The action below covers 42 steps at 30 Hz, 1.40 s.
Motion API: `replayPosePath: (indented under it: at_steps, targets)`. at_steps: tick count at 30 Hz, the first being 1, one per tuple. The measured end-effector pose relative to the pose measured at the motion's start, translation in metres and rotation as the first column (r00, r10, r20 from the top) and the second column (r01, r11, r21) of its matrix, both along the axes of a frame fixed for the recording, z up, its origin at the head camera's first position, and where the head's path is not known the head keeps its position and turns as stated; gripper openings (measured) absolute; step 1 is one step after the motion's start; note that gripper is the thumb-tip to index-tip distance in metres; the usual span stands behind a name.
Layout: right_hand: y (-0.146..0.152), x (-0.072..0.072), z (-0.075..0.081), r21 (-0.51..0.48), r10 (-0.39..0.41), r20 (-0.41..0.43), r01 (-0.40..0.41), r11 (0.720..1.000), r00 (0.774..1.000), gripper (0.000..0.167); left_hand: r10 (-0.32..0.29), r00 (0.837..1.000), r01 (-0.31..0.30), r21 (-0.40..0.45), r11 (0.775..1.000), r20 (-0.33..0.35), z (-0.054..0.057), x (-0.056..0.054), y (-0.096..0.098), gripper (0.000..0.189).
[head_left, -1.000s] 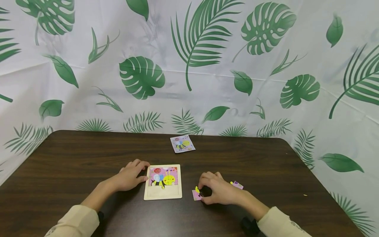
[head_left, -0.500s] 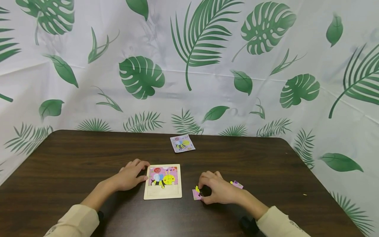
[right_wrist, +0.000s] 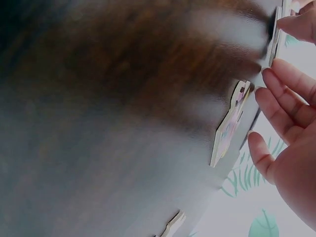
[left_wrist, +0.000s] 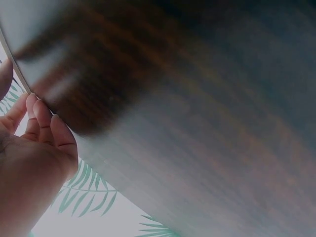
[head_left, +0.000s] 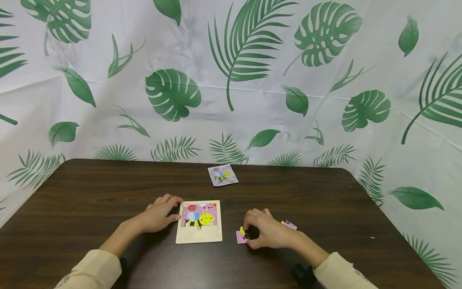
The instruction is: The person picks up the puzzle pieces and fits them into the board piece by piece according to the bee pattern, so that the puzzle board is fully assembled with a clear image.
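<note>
The right hand (head_left: 268, 230) pinches a puzzle piece (head_left: 240, 237) (partly hidden in the head view). The left hand (head_left: 157, 216), thumb and fingers apart, touches the wooden tray (head_left: 199, 236)

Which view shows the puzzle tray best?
The head view: the puzzle tray appears nearly whole there, its filled and bare parts both clear. The left wrist view shows only a thin edge by the left hand; in the right wrist view, I cannot pick it out surely.
</note>
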State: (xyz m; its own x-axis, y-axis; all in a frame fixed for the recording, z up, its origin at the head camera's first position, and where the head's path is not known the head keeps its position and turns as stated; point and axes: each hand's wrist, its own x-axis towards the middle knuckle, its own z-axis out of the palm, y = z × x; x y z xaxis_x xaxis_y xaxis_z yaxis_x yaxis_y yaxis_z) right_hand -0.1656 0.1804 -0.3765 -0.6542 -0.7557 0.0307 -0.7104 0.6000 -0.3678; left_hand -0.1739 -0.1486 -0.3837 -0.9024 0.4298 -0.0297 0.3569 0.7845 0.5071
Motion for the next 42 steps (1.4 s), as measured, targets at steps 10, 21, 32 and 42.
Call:
replayPosePath:
  at_steps: [10,21,32,42]
  targets:
    - [-0.003,-0.001,0.005,-0.068,0.006,-0.015,-0.007,0.998,1.0,0.019,-0.003,1.0,0.003,0.002,1.0,-0.001,-0.001,0.0,0.0,0.038]
    - [-0.019,-0.008,0.011,-0.048,-0.016,0.012,0.016,0.999,1.0,0.02,-0.006,1.0,0.006,0.006,1.0,-0.004,0.001,0.001,0.0,0.038]
    - [-0.048,-0.012,0.012,-0.023,-0.011,0.037,0.012,1.0,0.999,0.021,-0.01,1.0,0.01,0.007,1.0,-0.016,-0.001,0.001,-0.001,0.036]
    - [-0.076,-0.011,0.012,0.043,0.012,0.036,-0.014,0.999,0.999,0.022,-0.013,1.0,0.013,0.008,1.0,-0.017,-0.001,0.0,-0.001,0.037]
